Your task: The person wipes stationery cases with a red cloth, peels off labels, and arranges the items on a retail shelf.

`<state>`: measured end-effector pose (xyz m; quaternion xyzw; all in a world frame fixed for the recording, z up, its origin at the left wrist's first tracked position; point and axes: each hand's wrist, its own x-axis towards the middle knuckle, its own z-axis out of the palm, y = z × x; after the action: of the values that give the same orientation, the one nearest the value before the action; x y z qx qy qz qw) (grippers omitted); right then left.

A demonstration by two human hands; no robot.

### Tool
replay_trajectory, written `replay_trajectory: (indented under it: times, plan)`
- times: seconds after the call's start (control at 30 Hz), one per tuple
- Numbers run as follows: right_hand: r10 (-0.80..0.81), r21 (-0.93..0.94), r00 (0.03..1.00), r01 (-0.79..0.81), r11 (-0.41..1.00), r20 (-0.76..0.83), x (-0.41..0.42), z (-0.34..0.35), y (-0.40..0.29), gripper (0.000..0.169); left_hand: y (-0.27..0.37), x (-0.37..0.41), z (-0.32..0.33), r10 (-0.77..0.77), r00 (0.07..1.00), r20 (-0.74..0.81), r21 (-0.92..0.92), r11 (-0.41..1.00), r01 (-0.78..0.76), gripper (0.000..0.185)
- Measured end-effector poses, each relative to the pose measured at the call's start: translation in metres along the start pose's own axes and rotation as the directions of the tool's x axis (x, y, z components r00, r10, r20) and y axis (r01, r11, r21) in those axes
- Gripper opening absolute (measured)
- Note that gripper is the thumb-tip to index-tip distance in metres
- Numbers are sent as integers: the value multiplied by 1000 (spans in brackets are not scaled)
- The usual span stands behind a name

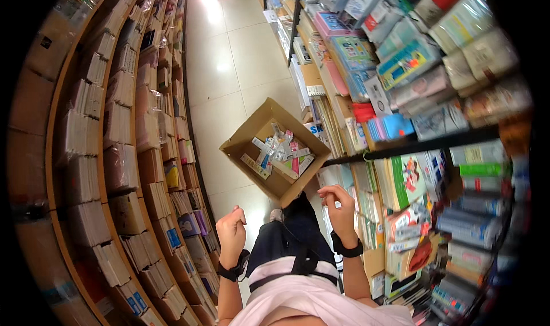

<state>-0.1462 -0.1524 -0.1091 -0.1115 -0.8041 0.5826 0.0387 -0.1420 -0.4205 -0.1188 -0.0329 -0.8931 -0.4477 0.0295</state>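
Observation:
A cardboard box with its top uncovered sits before my feet in the aisle. Inside lie several small packaged goods, some in clear plastic and some on printed cards; their exact kind is too small to tell. My left hand is raised left of my legs, fingers curled in, with nothing visible in it. Near the box's right corner and the right-hand shelves, my right hand hangs with loosely bent fingers and holds nothing. Neither hand touches the box. Both wrists wear black bands.
Long wooden shelves packed with books line the left side. On the right, a black-framed rack carries wrapped stationery, notebooks and a green-edged book. Pale floor tiles run between them. My shoe shows beside the box's near corner.

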Motion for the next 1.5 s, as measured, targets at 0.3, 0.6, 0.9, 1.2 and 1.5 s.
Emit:
replay_trajectory:
  times: [0.3,0.6,0.9,1.2,1.5]
  plan:
    - [408,320,913,-393,862,20,157,70,187,18,-131,121,185,-417,832,366,334,894,300,18]
    - [675,317,726,-676,665,133,164,143,305,22,-328,120,334,-456,609,649,167,866,471,24]
    - [757,400,646,-670,625,-100,110,143,275,25,-309,132,250,-490,646,586,180,855,486,26]
    - [610,372,636,-484,792,-472,264,272,390,56,-381,239,365,-507,751,423,-185,763,619,36]
    - [415,-220,843,-501,837,-342,274,320,558,38,-480,296,501,-394,732,556,-110,838,535,40]
